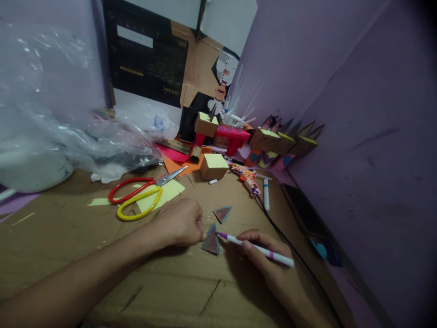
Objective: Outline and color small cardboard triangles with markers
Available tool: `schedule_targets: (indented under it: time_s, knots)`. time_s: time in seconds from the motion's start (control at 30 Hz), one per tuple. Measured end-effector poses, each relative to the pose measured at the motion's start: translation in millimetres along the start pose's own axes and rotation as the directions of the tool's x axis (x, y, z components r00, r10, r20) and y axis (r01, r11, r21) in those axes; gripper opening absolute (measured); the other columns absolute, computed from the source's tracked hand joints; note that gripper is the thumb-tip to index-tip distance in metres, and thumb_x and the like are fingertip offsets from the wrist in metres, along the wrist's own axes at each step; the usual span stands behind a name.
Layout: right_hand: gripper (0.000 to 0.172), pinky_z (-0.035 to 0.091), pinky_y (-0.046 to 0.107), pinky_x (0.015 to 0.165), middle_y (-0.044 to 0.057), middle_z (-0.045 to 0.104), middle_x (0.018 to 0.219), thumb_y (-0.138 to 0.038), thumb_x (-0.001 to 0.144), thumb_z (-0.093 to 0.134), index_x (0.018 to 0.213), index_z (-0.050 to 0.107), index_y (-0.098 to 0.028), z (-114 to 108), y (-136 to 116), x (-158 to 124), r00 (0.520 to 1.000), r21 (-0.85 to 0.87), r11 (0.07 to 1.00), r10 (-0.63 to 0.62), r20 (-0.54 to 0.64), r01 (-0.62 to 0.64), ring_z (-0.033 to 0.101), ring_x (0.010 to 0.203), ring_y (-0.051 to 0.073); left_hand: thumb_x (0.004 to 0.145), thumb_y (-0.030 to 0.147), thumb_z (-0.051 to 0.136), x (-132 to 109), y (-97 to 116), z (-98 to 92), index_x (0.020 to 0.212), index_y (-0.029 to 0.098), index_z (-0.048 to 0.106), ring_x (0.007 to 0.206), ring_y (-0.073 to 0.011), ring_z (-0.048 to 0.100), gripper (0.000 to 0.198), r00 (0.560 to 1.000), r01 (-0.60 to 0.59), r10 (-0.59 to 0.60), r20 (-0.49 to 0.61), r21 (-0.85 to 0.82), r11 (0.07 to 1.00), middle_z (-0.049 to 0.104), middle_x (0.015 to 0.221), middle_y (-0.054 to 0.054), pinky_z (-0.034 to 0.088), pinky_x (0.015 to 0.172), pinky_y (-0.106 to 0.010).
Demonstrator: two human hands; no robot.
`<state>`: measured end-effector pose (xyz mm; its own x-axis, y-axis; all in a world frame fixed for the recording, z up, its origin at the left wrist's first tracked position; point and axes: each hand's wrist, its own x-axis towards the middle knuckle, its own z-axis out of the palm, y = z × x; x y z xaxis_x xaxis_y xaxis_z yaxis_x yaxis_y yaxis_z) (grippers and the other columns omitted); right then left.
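A purple-tipped marker point(270, 253) is gripped in my right hand point(269, 255), its tip at the right edge of a cardboard triangle point(210, 243). That triangle lies flat, coloured purplish-brown with a blue border. My left hand point(182, 221) is closed, and one fingertip presses the triangle's left edge against the table. A second, smaller triangle point(223, 213) with the same colouring lies just beyond. Left of my left hand rest scissors point(150, 193) with one red and one yellow handle, partly over pale yellow paper point(172, 192).
Beyond my hands stand a yellow-topped cardboard box point(213, 167), a marker cap point(213, 181) and a patterned glue gun point(247, 177) with its cable running right. A white marker point(266, 195) and a phone point(303, 212) lie rightward. Clear plastic point(68, 105) bulges at left; cardboard figures point(232, 136) line the back.
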<state>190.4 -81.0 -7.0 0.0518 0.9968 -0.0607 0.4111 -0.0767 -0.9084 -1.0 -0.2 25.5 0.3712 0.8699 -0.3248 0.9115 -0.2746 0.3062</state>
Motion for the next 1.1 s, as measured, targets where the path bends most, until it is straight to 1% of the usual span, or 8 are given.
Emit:
schedule_targets:
  time_s: [0.13, 0.27, 0.4, 0.6, 0.73, 0.93, 1.0, 1.1]
  knots:
    - [0.022, 0.030, 0.019, 0.042, 0.000, 0.055, 0.055, -0.035, 0.072, 0.056, 0.072, 0.065, -0.015, -1, 1, 0, 0.999, -0.061, 0.998, -0.016, 0.029, 0.018, 0.045, 0.049, 0.011, 0.057, 0.038, 0.056, 1, -2, 1.9, 0.058, 0.025, 0.062, 0.059, -0.0169, 0.055, 0.015, 1.000, -0.001, 0.001, 0.002, -0.004, 1.000, 0.064, 0.065, -0.001, 0.030, 0.046, -0.025]
    - [0.023, 0.029, 0.019, 0.042, -0.001, 0.052, 0.050, -0.035, 0.072, 0.055, 0.067, 0.062, -0.014, -4, 9, -1, 0.996, 0.034, 0.999, 0.013, 0.083, -0.016, 0.042, 0.046, 0.010, 0.056, 0.039, 0.056, 1, -3, 2.6, 0.058, 0.024, 0.062, 0.058, -0.0161, 0.054, 0.016, 1.000, 0.000, 0.000, 0.005, 0.000, 1.000, 0.062, 0.064, -0.001, 0.030, 0.046, -0.025]
    - [0.024, 0.030, 0.020, 0.042, 0.000, 0.054, 0.051, -0.036, 0.071, 0.056, 0.065, 0.062, -0.013, -5, 10, -1, 0.998, 0.106, 0.994, 0.015, 0.057, -0.021, 0.044, 0.046, 0.011, 0.058, 0.037, 0.057, -1, -1, 0.9, 0.059, 0.023, 0.062, 0.058, -0.0151, 0.053, 0.015, 1.000, 0.003, -0.003, 0.007, 0.014, 1.000, 0.062, 0.065, -0.002, 0.028, 0.047, -0.024]
    - [0.021, 0.032, 0.020, 0.043, 0.000, 0.056, 0.055, -0.034, 0.072, 0.056, 0.073, 0.064, -0.015, -1, 1, 0, 1.000, -0.002, 1.000, -0.006, 0.022, 0.006, 0.046, 0.048, 0.012, 0.059, 0.040, 0.057, -1, -1, -0.9, 0.060, 0.023, 0.062, 0.059, -0.0147, 0.053, 0.018, 1.000, -0.006, 0.007, 0.023, -0.007, 1.000, 0.063, 0.066, -0.002, 0.030, 0.048, -0.024]
    - [0.022, 0.031, 0.020, 0.043, 0.000, 0.054, 0.051, -0.034, 0.072, 0.055, 0.065, 0.062, -0.014, -2, 5, -1, 0.997, 0.055, 0.998, -0.013, 0.079, 0.009, 0.046, 0.046, 0.012, 0.059, 0.038, 0.057, -2, 1, -2.5, 0.060, 0.023, 0.062, 0.060, -0.0161, 0.054, 0.016, 1.000, 0.004, -0.004, 0.025, 0.005, 1.000, 0.064, 0.069, -0.002, 0.032, 0.049, -0.025]
    - [0.024, 0.031, 0.020, 0.042, 0.000, 0.055, 0.052, -0.036, 0.073, 0.055, 0.069, 0.064, -0.014, -1, 2, 0, 1.000, -0.021, 0.999, -0.028, 0.010, 0.028, 0.045, 0.046, 0.011, 0.059, 0.040, 0.058, -3, 0, -0.9, 0.059, 0.024, 0.062, 0.058, -0.0154, 0.053, 0.017, 1.000, 0.006, -0.006, 0.015, 0.009, 1.000, 0.063, 0.065, -0.002, 0.031, 0.048, -0.024]
    - [0.023, 0.030, 0.020, 0.042, 0.000, 0.055, 0.053, -0.035, 0.072, 0.056, 0.067, 0.064, -0.014, -1, 1, 0, 0.998, -0.053, 0.997, -0.051, 0.028, 0.052, 0.046, 0.047, 0.012, 0.058, 0.041, 0.058, -2, 0, 0.0, 0.059, 0.023, 0.062, 0.057, -0.0149, 0.052, 0.018, 1.000, 0.000, 0.000, 0.007, 0.007, 1.000, 0.063, 0.065, -0.002, 0.031, 0.049, -0.024]
    - [0.024, 0.031, 0.020, 0.043, 0.000, 0.054, 0.050, -0.035, 0.072, 0.055, 0.062, 0.061, -0.014, -1, 3, 0, 0.997, 0.013, 0.999, -0.033, 0.063, 0.032, 0.045, 0.047, 0.012, 0.058, 0.037, 0.059, -1, -1, -0.1, 0.060, 0.023, 0.063, 0.057, -0.0145, 0.053, 0.015, 1.000, 0.009, -0.009, 0.018, -0.010, 1.000, 0.064, 0.066, -0.002, 0.031, 0.049, -0.024]
